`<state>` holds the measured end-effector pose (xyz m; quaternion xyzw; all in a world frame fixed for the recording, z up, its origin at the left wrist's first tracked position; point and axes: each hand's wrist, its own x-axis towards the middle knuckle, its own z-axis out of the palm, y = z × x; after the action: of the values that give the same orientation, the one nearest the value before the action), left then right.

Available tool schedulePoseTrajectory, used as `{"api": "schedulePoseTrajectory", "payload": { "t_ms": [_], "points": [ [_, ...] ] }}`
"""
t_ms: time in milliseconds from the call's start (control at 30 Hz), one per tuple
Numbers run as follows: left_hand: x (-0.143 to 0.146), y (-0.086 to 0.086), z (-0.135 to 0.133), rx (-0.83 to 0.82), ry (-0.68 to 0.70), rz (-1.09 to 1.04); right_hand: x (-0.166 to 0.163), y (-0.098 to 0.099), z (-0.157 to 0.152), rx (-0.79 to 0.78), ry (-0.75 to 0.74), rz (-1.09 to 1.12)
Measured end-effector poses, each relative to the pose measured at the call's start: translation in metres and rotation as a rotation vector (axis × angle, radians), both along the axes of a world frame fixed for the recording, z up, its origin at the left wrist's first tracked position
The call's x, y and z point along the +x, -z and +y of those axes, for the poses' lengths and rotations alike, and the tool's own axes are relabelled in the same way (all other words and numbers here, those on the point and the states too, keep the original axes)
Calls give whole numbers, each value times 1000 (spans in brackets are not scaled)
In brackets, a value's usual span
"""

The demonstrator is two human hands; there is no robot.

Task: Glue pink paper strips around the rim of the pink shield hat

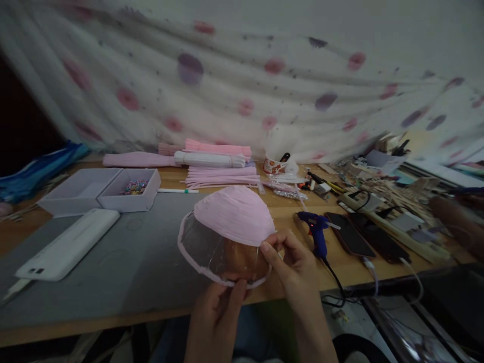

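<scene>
Above the table's front edge I hold a clear plastic dome [206, 247], tilted so that its see-through side faces me. Rows of pink pipe cleaner [234, 212] cover its upper part, and a pink band [191, 264] runs along its lower rim. My left hand [219, 315] is closed on that rim at the bottom, with the thumb in front. At the right edge of the pink covering, my right hand [293, 269] pinches the pipe cleaner with thumb and forefinger. The exact spot under those fingertips is partly hidden.
A blue glue gun [317, 232] with a small red light stands right of my hand, beside two phones [351, 234]. Pipe cleaner bundles [223, 176] lie behind. Leftward are a white power bank [71, 244] and a box of beads [130, 194]. Cables hang over the front edge.
</scene>
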<state>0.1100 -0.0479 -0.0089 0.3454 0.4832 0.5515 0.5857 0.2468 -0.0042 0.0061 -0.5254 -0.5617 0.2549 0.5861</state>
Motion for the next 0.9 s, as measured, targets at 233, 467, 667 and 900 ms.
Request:
{"api": "schedulePoseTrajectory", "payload": {
  "t_ms": [233,467,667,900],
  "points": [
    [-3,-3,1,-23,23,20,7,2,5,23,40,59],
    [-12,-9,3,-13,41,104,5,5,9,92,-31,16],
    [-13,-12,2,-3,42,128,6,9,14,152,-50,-79],
    [-16,-13,3,30,31,171,3,13,16,239,10,-194]
  ]
}}
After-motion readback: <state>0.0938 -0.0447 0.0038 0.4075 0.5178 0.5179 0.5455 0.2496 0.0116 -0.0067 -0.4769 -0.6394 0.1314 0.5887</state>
